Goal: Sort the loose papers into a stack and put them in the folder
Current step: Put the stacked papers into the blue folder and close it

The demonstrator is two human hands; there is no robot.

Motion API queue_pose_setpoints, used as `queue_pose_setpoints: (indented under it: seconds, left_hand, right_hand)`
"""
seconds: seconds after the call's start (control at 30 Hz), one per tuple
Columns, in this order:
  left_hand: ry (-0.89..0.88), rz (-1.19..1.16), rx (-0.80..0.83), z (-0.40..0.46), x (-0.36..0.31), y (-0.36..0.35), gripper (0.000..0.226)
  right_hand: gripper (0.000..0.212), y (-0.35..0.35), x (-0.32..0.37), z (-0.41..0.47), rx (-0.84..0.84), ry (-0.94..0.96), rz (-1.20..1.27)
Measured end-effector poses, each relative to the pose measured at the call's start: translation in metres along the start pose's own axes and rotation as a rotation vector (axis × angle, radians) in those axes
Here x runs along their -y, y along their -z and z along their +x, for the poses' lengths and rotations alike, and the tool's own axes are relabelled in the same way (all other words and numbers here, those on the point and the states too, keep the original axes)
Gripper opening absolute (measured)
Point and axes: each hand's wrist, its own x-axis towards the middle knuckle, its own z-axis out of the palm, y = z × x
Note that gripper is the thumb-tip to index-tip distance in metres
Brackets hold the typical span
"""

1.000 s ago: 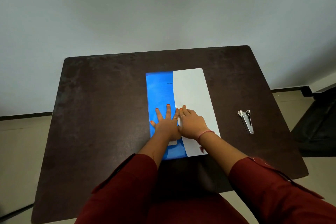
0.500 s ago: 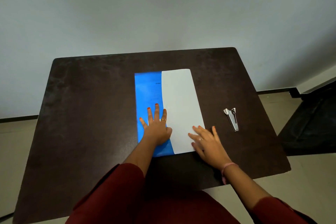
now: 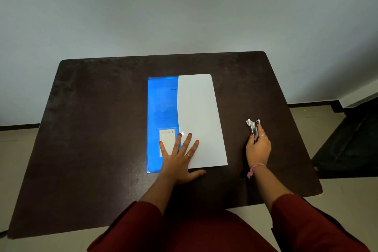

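Observation:
A blue folder (image 3: 161,108) lies flat in the middle of the dark table (image 3: 92,129). A white stack of paper (image 3: 199,116) covers its right part and juts out past its right edge. My left hand (image 3: 178,157) lies flat with spread fingers across the near edge of folder and paper, thumb on the table. To the right, my right hand (image 3: 258,147) grips a metal stapler (image 3: 253,128) that points away from me.
A white label (image 3: 166,139) is stuck on the folder's near part, partly under my left fingers. The table's right edge drops to a tiled floor (image 3: 306,125) and a dark object (image 3: 351,145) beside it. A pale wall stands behind.
My right hand left the paper's near corner, moved right and took hold of the stapler. My left hand slid a little to the right and now partly rests on the paper.

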Motion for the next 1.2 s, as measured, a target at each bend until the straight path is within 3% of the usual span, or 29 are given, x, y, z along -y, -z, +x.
queue_pose_setpoints:
  seconds: [0.17, 0.5, 1.2]
  left_hand:
    - [0.040, -0.005, -0.027, 0.005, 0.008, -0.004, 0.093]
    - [0.105, -0.035, -0.029, 0.011, 0.050, 0.010, 0.091]
    - [0.019, -0.019, 0.041, 0.017, 0.099, 0.029, 0.094]
  right_hand:
    - [0.047, -0.007, 0.009, 0.000, -0.015, 0.033, 0.000]
    - [0.042, -0.054, 0.054, -0.018, 0.113, 0.134, 0.035]
    - [0.049, -0.095, 0.094, -0.015, 0.195, 0.107, 0.055]
